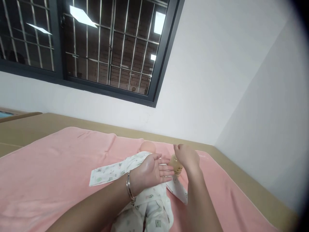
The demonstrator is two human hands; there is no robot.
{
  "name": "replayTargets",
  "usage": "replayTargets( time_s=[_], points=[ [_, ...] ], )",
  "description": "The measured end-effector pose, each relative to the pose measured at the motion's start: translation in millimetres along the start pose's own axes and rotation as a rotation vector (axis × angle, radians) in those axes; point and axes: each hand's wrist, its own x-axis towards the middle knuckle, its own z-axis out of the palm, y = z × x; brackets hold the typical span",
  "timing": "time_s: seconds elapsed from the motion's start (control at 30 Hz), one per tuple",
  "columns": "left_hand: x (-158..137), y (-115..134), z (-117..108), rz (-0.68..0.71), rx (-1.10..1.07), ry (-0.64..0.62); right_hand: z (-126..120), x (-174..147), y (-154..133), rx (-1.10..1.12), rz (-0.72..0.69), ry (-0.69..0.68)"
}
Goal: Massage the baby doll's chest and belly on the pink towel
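Note:
My left hand (154, 170) is turned palm up with its fingers stretched out. It is held above the chest of a baby doll in printed white clothes (149, 193), its fingertips beside a small yellowish bottle (176, 165). My right hand (187, 156) is closed at the top of that bottle, and its fingers hide the neck. The bottle bears dark print and looks tilted; its contents cannot be made out. Part of the doll's bare head (147, 147) shows past the collar. One sleeve (108, 174) stretches out to the left, the other lies under the bottle.
A pink blanket (60, 161) lies beneath the doll over a tan tabletop (79, 121), with some wrinkles on the left. Behind stands a white wall (193, 80) with a dark-framed, barred window (108, 48). Another wall (270, 112) closes off the right side.

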Motion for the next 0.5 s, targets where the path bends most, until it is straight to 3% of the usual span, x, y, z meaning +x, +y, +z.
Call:
replayTargets(
  time_s=[0.13,0.37,0.5],
  points=[
    [-34,4,3,0.039,-0.002,-0.041,3,-1,5,0.028,0.024,-0.018],
    [-62,14,-8,0.198,-0.070,-0.088,12,-1,16,0.039,0.001,-0.028],
    [-76,17,-7,0.302,-0.071,-0.027,8,-16,5,0.223,-0.044,-0.020]
  ],
)
